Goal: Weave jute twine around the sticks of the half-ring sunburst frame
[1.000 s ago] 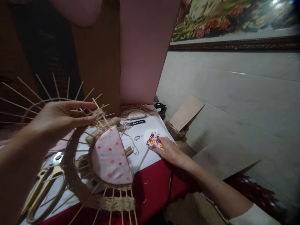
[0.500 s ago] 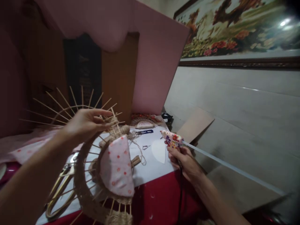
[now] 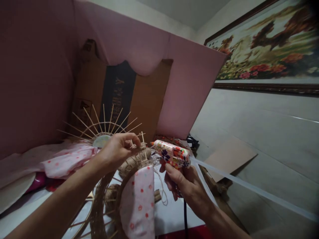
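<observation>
My left hand [image 3: 122,146] pinches the upper end of a half-round frame of thin sticks woven with twine. Its middle is a half-circle of white fabric [image 3: 142,202] with red dots, and a wide woven band [image 3: 99,205] curves around that. In my right hand [image 3: 184,179] is a flower-patterned glue gun [image 3: 171,152], gripped by its handle. A long translucent glue stick [image 3: 231,181] sticks out of its back. The orange nozzle points left, close to the stick ends at my left fingers. I cannot tell whether it touches them.
Behind my left hand stands another half-round stick frame [image 3: 102,139]. Dotted fabric [image 3: 72,161] lies crumpled at left. A twine roll [image 3: 147,154] sits behind the held frame. Pink board [image 3: 184,93] and cardboard [image 3: 152,96] rise at the back; a flat board [image 3: 230,157] leans by the right wall.
The glue gun has moved left, up to the frame's upper end by my left fingers. My view has shifted, so the held frame appears lower and further right.
</observation>
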Demonstrator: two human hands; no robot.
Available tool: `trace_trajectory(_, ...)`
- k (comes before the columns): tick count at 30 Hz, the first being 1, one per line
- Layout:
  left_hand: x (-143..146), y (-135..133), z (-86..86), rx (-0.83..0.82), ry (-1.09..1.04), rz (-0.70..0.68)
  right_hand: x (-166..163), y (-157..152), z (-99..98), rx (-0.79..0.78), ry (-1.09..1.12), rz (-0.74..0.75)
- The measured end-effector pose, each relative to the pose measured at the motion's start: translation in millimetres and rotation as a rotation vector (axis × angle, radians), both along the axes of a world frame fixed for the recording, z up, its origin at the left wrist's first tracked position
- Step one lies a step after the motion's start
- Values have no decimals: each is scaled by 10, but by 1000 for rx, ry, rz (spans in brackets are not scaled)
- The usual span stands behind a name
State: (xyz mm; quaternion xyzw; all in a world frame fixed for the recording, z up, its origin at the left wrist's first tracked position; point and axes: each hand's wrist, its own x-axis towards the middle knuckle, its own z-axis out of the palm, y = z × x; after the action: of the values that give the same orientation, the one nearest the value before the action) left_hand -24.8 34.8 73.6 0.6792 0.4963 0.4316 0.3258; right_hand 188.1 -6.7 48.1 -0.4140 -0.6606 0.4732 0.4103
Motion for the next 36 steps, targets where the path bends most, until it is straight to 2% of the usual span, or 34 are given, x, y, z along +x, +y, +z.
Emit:
trace_trajectory(8,-14,24,-19,76,102,25,-32,39,52,-26,-62,32)
trace_trajectory(18,-5,3,30,57,198,33,-9,101,80,-73,-145,58)
trace_trajectory(29,3,-67,31,144,110,-16,17,132,244,-62,-151,90)
trace_trajectory(36,-2,-53,44,122,126,16,30,170,375,-88,-182,129)
